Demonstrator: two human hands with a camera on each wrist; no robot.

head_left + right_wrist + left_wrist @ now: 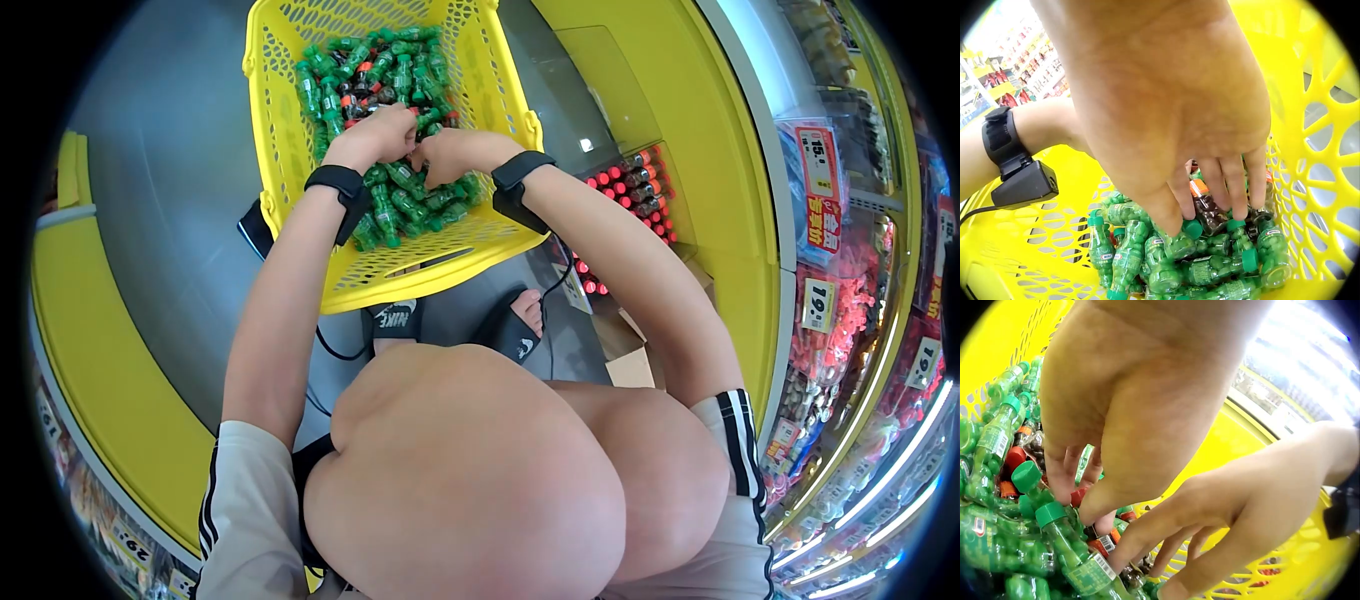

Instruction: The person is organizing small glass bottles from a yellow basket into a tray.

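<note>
Small green bottles (385,215) with green caps lie piled in a yellow basket (420,282), among dark ones with red or orange parts. My left hand (375,138) is down in the pile. In the left wrist view, the thumb and fingers of this left hand (1129,419) pinch a red cap (1077,497); the bottle under it is mostly hidden. Close by on the right, my right hand (462,153) reaches in with its fingers pointing down. The right wrist view shows these fingers (1235,187) fairly straight, against the bottles near a green cap (1192,229), gripping nothing visible.
More red-capped dark bottles (640,185) stand to the right of the basket, with a cardboard box (630,368) below them. Shelves of packaged goods (835,320) line the right side. Two sandalled feet (512,325) are just below the basket.
</note>
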